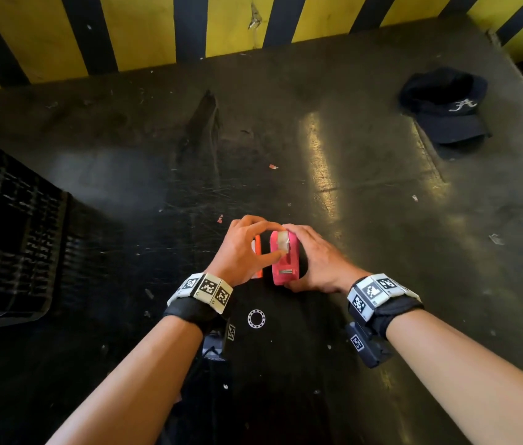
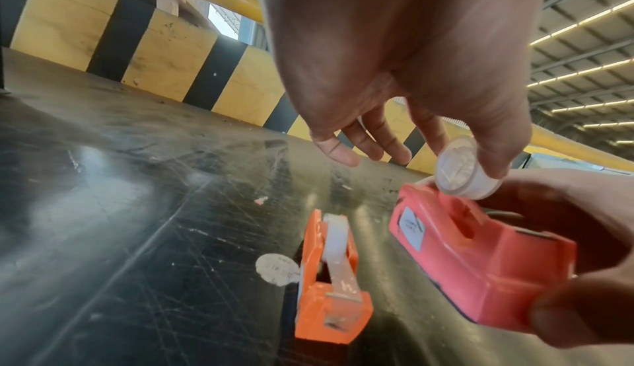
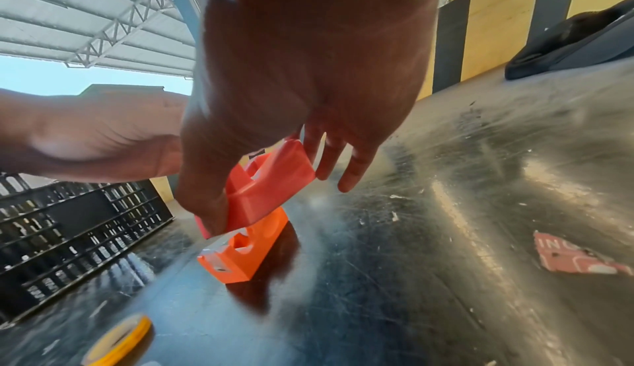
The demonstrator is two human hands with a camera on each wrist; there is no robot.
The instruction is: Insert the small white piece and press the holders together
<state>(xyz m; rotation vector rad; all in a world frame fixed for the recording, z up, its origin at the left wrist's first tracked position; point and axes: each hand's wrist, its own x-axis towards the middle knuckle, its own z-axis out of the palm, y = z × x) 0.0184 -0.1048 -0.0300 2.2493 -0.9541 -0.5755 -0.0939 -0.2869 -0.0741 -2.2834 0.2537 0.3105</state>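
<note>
free: table (image 1: 334, 149) ahead of both hands | blocked: crate (image 1: 6, 236) left, cap (image 1: 446, 107) far right, orange dispenser (image 2: 329, 277) beside left hand (image 1: 241, 252)

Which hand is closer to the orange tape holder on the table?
Left. The left hand hovers right above the orange holder, pinching a white roll. The right hand is farther, on the other side of the pink holder it grips.

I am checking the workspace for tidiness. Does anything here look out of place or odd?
Small litter stands out: a torn pink scrap and white flecks lie on the scratched dark table. A navy cap sits at the far right, apart from the tape dispensers. Nothing looks spilled.
</note>
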